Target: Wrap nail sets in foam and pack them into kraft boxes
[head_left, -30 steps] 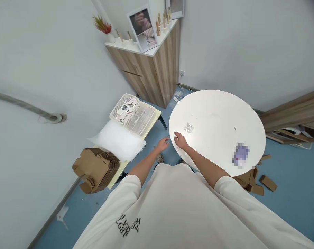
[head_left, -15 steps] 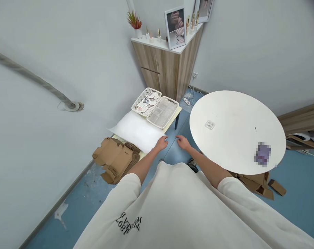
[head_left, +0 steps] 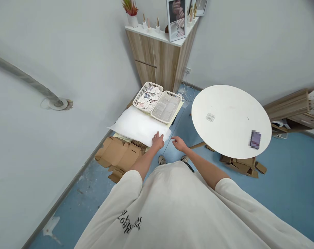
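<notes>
My left hand [head_left: 158,140] is over the near right edge of a large white sheet [head_left: 136,124], its fingers apart and holding nothing visible. Just past the sheet's right corner, above the blue floor, is my right hand [head_left: 179,143], its index finger stretched out toward the left and nothing seen in it. The sheet lies on a low pale-yellow table, its left corner lifting a little. Behind it stand two white baskets: the left basket [head_left: 160,89] has many small printed packets [head_left: 148,98], the right basket [head_left: 179,102] has clear plastic pieces.
Flattened brown cardboard boxes [head_left: 118,152] lie at the left near the wall. A round white table [head_left: 224,110] stands on the right, with a small clear item [head_left: 210,117] and a blurred purple object [head_left: 255,140]. More cardboard [head_left: 240,166] is beneath it. A wooden cabinet [head_left: 157,55] fills the corner.
My left hand has moved from beside the sheet's corner onto its edge, fingers spreading. The right hand has shifted slightly lower. The view has tilted, so both shoes now show.
</notes>
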{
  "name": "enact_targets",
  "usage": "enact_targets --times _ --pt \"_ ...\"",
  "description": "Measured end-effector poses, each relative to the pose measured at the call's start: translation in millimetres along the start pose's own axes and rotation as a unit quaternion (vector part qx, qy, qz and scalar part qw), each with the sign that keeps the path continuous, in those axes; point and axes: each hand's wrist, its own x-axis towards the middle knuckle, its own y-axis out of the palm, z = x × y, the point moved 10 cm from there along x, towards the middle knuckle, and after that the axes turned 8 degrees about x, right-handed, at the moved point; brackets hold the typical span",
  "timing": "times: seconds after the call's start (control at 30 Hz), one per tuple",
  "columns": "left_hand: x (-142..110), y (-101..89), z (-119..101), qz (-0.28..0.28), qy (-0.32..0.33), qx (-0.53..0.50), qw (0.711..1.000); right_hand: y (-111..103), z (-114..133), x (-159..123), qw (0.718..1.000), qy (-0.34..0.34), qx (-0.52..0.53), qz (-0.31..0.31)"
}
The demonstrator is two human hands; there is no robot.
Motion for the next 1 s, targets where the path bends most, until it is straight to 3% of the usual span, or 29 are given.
enact_targets --times 0.17,0.4,0.67,1.0 --pt "4.3 8.0 -0.9 0.015 0.013 0.003 1.0 -4.7 -6.2 -5.2 1.0 0.024 -0.001 -0.007" --pt "1.6 2.3 -1.2 -0.006 0.032 0.007 0.999 -2.6 -11.6 -6.3 0.999 0.034 -0.004 -0.005" --pt "0.8 0.9 2.2 0.01 0.043 -0.009 0.999 9.4 -0.6 0.5 0.999 0.033 0.013 0.012" --pt "6.9 16.8 -3.8 0.043 0.044 0.009 0.998 3.8 -5.9 -3.6 0.999 0.04 0.004 0.001"
